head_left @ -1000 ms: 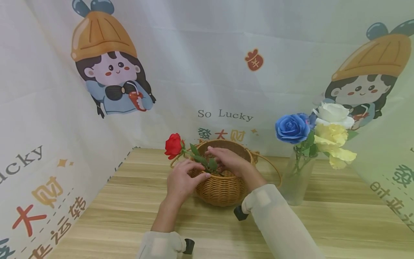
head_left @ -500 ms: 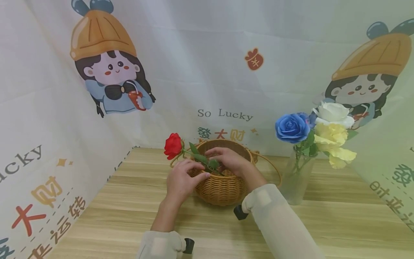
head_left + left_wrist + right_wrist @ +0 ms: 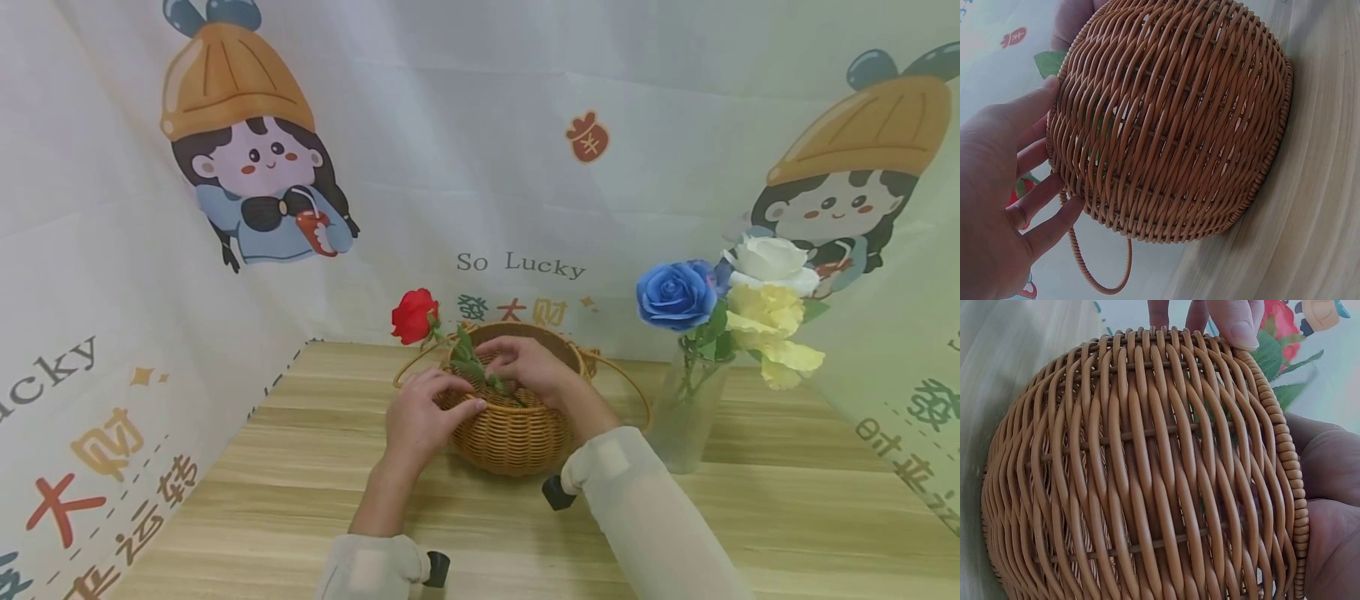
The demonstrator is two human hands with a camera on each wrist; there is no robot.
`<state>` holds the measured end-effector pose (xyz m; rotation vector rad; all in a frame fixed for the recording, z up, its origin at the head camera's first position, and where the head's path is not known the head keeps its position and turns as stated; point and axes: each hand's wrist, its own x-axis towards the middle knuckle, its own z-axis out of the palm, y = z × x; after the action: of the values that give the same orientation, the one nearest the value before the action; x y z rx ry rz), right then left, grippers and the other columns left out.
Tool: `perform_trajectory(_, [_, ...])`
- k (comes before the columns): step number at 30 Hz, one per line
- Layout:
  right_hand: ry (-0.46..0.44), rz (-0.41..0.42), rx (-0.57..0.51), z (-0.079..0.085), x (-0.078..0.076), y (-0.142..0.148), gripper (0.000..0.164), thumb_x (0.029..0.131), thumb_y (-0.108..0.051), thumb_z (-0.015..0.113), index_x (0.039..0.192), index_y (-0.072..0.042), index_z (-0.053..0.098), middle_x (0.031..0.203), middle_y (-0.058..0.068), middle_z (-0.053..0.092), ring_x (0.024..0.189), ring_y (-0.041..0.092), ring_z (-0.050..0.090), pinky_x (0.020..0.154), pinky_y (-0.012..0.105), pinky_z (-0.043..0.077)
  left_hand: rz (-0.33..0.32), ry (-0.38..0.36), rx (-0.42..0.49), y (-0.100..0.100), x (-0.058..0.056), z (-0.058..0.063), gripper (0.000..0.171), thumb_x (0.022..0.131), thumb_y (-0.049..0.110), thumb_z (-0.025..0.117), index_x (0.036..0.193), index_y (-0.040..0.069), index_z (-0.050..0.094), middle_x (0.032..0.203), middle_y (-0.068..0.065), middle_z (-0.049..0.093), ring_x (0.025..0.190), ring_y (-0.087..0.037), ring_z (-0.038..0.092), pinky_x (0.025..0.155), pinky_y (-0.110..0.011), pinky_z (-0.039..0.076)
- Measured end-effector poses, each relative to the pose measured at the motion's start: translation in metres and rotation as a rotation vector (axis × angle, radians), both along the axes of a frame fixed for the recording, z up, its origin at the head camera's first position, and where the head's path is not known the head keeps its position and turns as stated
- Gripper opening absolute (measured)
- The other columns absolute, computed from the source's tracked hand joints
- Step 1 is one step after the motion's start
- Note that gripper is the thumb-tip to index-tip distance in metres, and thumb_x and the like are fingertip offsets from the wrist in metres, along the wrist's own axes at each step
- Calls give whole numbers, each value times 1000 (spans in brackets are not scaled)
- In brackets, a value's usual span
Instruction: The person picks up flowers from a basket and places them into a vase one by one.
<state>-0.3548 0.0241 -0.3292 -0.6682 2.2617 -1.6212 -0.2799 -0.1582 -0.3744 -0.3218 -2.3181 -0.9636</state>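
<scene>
A round wicker basket [image 3: 517,446] stands on the wooden table. My left hand [image 3: 420,421] holds its left rim, the thumb on the rim and the fingers against the outer side, as the left wrist view shows. Over the left rim leans a red artificial rose [image 3: 415,316], its green leaves [image 3: 467,360] above the opening. My right hand [image 3: 536,371] reaches over the right rim with curled fingers at the rose's stem. The basket wall [image 3: 1147,469] hides most of those fingertips in the right wrist view, and the stem's lower end is out of sight.
Right of the basket stands a clear vase [image 3: 686,417] holding a blue rose [image 3: 677,296], a white rose [image 3: 772,265] and yellow blooms [image 3: 772,321]. A loop handle [image 3: 633,385] sticks out towards it. Printed cloth [image 3: 420,150] hangs behind the table.
The rose has swung a little right and up, and its leaves now stand more upright. My right fingers have curled further in. The left hand and basket stay put.
</scene>
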Motion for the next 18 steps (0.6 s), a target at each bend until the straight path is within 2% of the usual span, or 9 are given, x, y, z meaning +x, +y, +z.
perform_trajectory(5, [30, -35, -37, 1, 3, 0, 34, 95, 5, 55, 128, 2, 57, 91, 9, 63, 68, 16, 49, 61, 28, 40, 1, 11, 5, -1, 0, 0, 25, 72, 40, 85, 88, 22, 76, 90, 10, 66, 92, -15, 58, 71, -34, 47])
perform_trajectory(10, [67, -109, -53, 4, 6, -1, 28, 96, 2, 56, 124, 3, 60, 93, 8, 62, 79, 16, 54, 65, 28, 44, -2, 13, 19, 0, 1, 0, 24, 72, 36, 86, 87, 21, 77, 91, 9, 67, 93, -15, 59, 71, -34, 47])
perform_trajectory(18, [76, -207, -116, 2, 7, -1, 28, 94, 0, 60, 122, 2, 61, 101, 11, 61, 93, 21, 58, 84, 39, 50, -8, 16, 18, 0, 1, 0, 24, 73, 37, 86, 87, 21, 76, 91, 8, 67, 92, -16, 59, 70, -34, 47])
